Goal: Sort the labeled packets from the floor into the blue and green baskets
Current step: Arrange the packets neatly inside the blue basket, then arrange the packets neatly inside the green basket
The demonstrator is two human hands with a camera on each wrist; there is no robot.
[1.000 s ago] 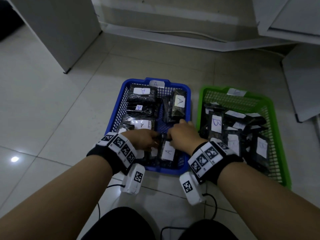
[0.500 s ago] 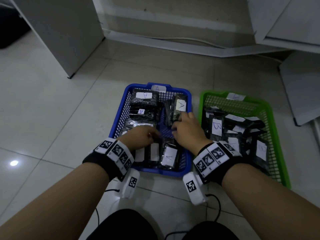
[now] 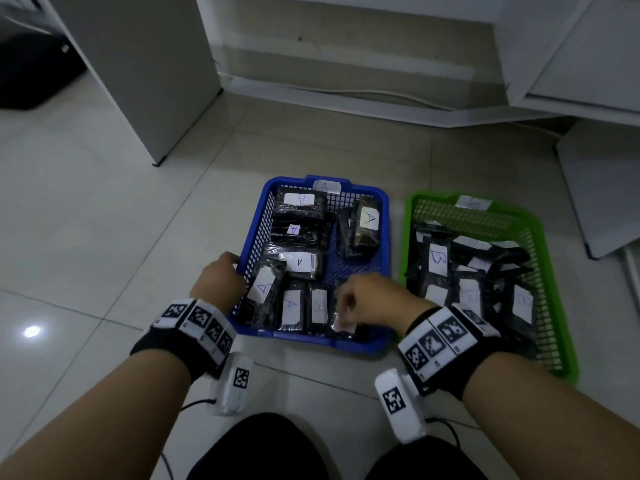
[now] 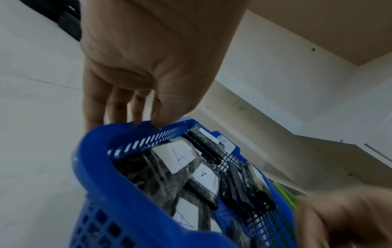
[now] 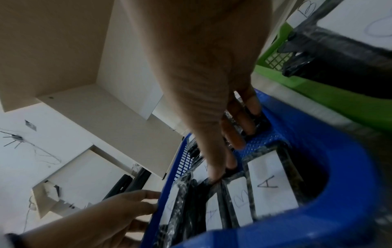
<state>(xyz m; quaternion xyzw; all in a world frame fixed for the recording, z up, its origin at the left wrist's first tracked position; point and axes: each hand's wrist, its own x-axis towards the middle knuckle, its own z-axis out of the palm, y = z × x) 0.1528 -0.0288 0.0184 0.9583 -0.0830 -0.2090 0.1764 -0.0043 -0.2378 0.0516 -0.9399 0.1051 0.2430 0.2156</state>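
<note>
The left hand (image 3: 221,282) grips the blue basket's (image 3: 383,216) left rim, thumb on top, likely steadying it. The right hand (image 3: 372,299) reaches inside, fingers curled among the A packets (image 3: 299,261); whether it pinches one I cannot tell. B packets (image 3: 437,259) fill the green basket (image 3: 561,327).

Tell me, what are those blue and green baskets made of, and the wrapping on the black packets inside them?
The blue basket and green basket look like moulded plastic: smooth, slightly glossy rims and walls pierced in a regular grid. The packets seem wrapped in thin clear film, since it crinkles and catches the light over the black contents. Their labels look like matte white paper with handwritten letters.
</note>
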